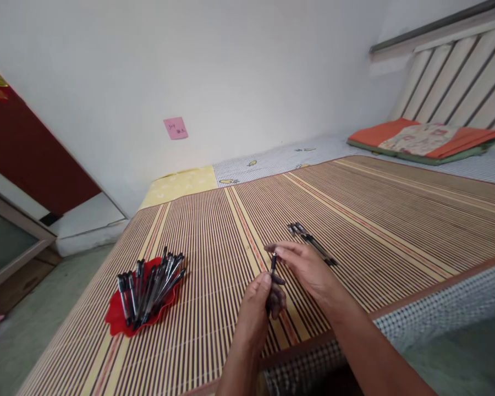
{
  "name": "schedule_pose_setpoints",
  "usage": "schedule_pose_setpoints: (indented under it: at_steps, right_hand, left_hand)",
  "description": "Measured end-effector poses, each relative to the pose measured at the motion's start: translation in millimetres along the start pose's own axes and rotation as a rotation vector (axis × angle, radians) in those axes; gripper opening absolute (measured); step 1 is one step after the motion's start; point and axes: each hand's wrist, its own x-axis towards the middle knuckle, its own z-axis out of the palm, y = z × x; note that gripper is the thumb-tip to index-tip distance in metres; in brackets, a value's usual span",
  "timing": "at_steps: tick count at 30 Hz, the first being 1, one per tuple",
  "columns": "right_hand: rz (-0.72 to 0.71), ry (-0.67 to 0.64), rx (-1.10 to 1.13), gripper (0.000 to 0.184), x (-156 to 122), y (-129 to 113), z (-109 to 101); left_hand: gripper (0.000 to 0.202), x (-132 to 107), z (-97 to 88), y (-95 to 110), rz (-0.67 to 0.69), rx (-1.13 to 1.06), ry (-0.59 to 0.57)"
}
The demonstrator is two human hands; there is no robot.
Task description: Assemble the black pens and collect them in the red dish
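A dark pen (pixel 274 264) stands nearly upright between my hands, tip end up. My left hand (pixel 256 300) is closed around its lower part, which the fingers mostly hide. At the pen's top end, my right hand (pixel 307 269) pinches with thumb and forefinger. Dark smudges show on the fingers of both hands. Just beyond my right hand, several black pens (pixel 313 242) lie on the striped mat (pixel 214 286). To the left, a red scalloped dish (pixel 117 313) holds a loose heap of clear-barrelled pens with black ends (pixel 152 289).
The mat covers a bed with a checked sheet (pixel 268 162) and a yellow cloth (pixel 185 184) along the wall. Folded orange and floral bedding (pixel 424 140) lies at the far right by a white slatted headboard (pixel 462 77). A pink note (pixel 175 128) is on the wall.
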Motion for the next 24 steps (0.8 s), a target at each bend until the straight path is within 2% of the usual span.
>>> schedule_pose_setpoints:
  at_steps: [5, 8, 11, 16, 21, 24]
  right_hand:
    - [0.059, 0.105, 0.003, 0.038, 0.6, 2.1, 3.4]
    - [0.048, 0.054, 0.044, 0.042, 0.5, 3.4, 5.3]
    - [0.021, 0.014, 0.044, 0.036, 0.0, 6.2, 6.7]
    - [0.109, 0.098, 0.113, 0.033, 0.8, 14.0, 10.3]
    - [0.121, 0.001, 0.201, 0.034, 0.8, 22.9, 18.0]
    - [0.099, 0.032, 0.218, 0.032, 1.1, 30.6, 22.7]
  left_hand:
    - [0.042, 1.8, 0.4, 1.7, 0.009, 0.015, 0.014]
    - [0.043, 2.0, 1.2, 1.6, 0.011, -0.001, 0.015]
    - [0.043, 1.2, 1.6, 0.4, 0.014, -0.013, 0.029]
    - [0.042, 1.3, -0.8, -3.3, 0.016, 0.015, 0.046]
    - [0.041, 3.3, -2.7, -3.6, 0.027, -0.077, 0.104]
    - [0.044, 3.2, -1.8, -2.4, 0.003, -0.118, 0.137]
